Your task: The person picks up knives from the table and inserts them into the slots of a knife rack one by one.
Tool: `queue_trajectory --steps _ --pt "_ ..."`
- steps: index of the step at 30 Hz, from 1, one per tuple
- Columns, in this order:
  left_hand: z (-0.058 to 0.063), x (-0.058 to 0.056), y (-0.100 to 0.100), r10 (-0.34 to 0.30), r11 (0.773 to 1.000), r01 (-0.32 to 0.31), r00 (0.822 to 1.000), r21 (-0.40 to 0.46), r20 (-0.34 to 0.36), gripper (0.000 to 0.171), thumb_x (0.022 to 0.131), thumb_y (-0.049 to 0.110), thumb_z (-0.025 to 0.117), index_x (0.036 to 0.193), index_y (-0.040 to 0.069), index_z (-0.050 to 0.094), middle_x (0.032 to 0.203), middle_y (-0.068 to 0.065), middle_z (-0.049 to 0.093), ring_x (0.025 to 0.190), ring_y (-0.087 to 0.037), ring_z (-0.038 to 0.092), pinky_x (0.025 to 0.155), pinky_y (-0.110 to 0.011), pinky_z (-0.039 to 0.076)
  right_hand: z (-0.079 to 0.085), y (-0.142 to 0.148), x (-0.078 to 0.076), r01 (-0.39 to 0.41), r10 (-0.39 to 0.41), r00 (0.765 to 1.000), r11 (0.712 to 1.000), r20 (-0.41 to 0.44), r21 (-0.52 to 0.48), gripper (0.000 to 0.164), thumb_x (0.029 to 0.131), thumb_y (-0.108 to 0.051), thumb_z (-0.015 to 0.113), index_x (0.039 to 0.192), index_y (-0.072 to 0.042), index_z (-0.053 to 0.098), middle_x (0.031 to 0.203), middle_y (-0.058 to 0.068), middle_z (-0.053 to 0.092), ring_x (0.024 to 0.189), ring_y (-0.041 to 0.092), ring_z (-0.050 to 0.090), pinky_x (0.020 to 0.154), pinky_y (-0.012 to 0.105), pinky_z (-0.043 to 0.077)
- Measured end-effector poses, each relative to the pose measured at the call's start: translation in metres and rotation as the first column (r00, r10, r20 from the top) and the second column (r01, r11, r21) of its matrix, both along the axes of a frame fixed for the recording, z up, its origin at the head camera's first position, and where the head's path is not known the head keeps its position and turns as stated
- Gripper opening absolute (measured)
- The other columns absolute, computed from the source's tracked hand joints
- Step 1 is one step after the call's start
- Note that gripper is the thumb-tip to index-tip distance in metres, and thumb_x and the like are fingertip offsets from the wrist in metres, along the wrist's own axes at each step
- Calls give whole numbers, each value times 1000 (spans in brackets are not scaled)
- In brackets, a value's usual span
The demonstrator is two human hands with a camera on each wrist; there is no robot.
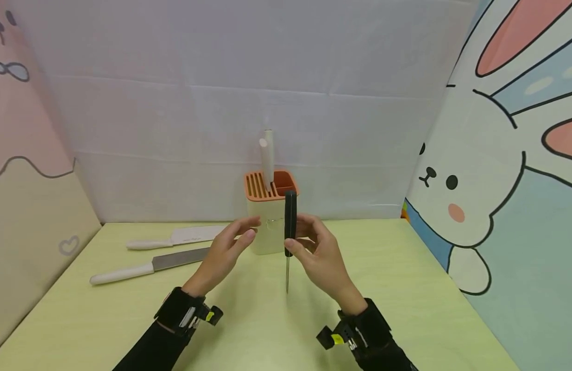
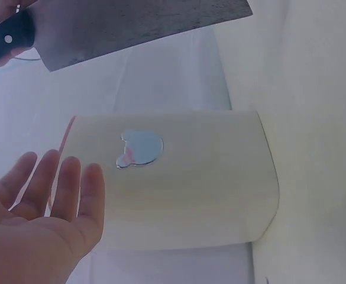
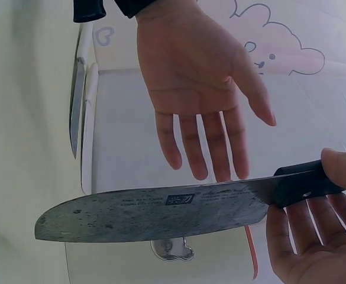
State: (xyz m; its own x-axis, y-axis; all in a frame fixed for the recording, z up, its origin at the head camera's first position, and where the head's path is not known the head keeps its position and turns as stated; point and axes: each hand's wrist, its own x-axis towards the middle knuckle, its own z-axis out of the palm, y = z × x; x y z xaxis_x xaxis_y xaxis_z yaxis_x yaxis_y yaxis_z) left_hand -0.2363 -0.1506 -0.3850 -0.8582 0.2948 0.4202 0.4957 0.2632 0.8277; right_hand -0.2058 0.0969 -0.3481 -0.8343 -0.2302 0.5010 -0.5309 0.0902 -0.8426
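Note:
My right hand (image 1: 320, 257) grips the black handle of a kitchen knife (image 1: 290, 221), which stands upright with its blade pointing down. In the right wrist view the knife's broad, stained blade (image 3: 143, 216) shows a small stamped mark. My left hand (image 1: 227, 252) is held with relaxed fingers beside the knife block (image 1: 267, 232), holding nothing; its fingers overlap the block's side in the left wrist view. The block has a cream body and an orange slotted top, and the knife is in front of it. Two white handles (image 1: 269, 154) stick up from the block's slots.
Left of the block, a white-handled cleaver (image 1: 193, 235) lies on the pale table (image 1: 248, 330), with a white-handled knife (image 1: 128, 273) nearer to me. Behind the block hangs a white sheet (image 1: 197, 129). A panel with a cartoon rabbit (image 1: 452, 216) borders the right side.

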Motion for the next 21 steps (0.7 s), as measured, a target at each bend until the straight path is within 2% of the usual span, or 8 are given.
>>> queue_trajectory --steps 7,13,21 --pt "21 -3 14 -28 999 30 999 24 -41 45 114 29 52 156 13 51 151 -9 58 138 -27 57 111 -56 49 1 -1 -1 0 0 1000 1000 2 -4 46 100 -2 73 143 -3 57 123 14 66 110 28 67 100 38 59" --pt "46 -6 27 -55 996 62 994 71 -94 42 114 27 53 154 15 53 148 -10 59 138 -28 56 109 -54 50 1 -1 -1 2 -2 1000 1000 -1 5 46 100 -1 73 143 -3 57 123 14 66 109 27 67 101 43 59" --pt "73 -7 45 -82 992 95 987 85 -140 44 113 28 54 153 10 54 140 -5 63 128 -23 59 103 -47 55 0 -1 -2 -1 1 1000 1000 -16 1 46 99 -1 73 143 -4 57 123 14 67 109 28 68 98 32 59"
